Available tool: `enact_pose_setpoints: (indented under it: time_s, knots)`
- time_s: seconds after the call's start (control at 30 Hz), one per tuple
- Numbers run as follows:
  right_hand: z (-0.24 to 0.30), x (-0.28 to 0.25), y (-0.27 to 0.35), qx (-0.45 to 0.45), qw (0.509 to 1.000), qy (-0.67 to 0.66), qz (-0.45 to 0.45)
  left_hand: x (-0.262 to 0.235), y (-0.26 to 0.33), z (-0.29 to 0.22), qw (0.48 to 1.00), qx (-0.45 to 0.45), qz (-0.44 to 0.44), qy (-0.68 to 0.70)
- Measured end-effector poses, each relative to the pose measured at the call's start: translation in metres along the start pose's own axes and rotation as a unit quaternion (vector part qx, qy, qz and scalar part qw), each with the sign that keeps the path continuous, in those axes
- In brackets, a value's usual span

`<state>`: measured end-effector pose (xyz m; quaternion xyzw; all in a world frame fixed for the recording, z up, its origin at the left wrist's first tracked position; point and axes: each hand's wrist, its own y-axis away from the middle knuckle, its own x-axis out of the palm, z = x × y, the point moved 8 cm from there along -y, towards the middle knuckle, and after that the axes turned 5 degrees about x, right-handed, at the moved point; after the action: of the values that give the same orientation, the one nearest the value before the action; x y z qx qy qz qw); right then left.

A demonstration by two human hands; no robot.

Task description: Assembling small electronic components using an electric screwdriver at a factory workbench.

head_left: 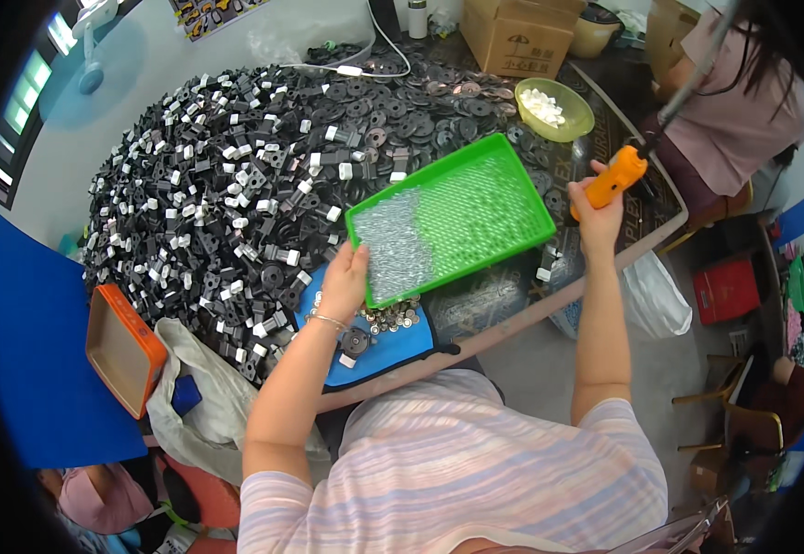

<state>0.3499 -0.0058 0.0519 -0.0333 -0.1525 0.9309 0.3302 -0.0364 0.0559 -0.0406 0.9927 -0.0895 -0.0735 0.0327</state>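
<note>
"Green tray [476,198], where is it?"

"Over the table [494,303], between the two hands on my feed. Silver pins [391,247] crowd its left end. Whether it touches anything underneath, I can't tell."

"Left hand [344,284]?"

"Clamped on the tray's left edge, thumb over the rim; I can't see the fingers below."

"Right hand [598,220]?"

"Wrapped round an orange tool [618,175], beside the tray's right end, not touching it."

"Around?"

"I see a blue mat [397,348] by the left forearm with metal studs [395,319], a black-and-white parts heap [208,208] left, a yellow-green bowl [576,109] past the far right corner."
</note>
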Motion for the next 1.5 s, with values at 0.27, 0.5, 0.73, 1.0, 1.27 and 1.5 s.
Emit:
enact_pose_setpoints:
  time_s: [0.27, 0.5, 0.73, 1.0, 1.27, 1.5]
  knots:
    - [-0.001, -0.019, -0.004, -0.02, 0.999, 0.038, 0.008, 0.014, -0.021, -0.032, 0.968, 0.067, 0.161, -0.181]
    - [0.016, -0.029, -0.002, -0.049, 0.996, 0.068, 0.003, 0.095, -0.076, -0.079, 0.741, 0.165, 0.474, -0.447]
    - [0.012, -0.042, 0.014, -0.024, 0.999, 0.043, -0.018, 0.22, -0.055, -0.08, 0.64, 0.222, 0.612, -0.409]
    - [0.014, -0.062, 0.011, -0.022, 0.998, 0.046, -0.03, 0.335, -0.004, -0.069, 0.629, 0.27, 0.673, -0.28]
    - [0.018, -0.098, 0.005, -0.048, 0.995, 0.082, -0.039, 0.382, 0.023, -0.055, 0.674, 0.245, 0.655, -0.237]
    - [0.008, -0.093, 0.011, -0.029, 0.995, 0.086, -0.039, 0.349, -0.045, -0.049, 0.648, 0.287, 0.619, -0.338]
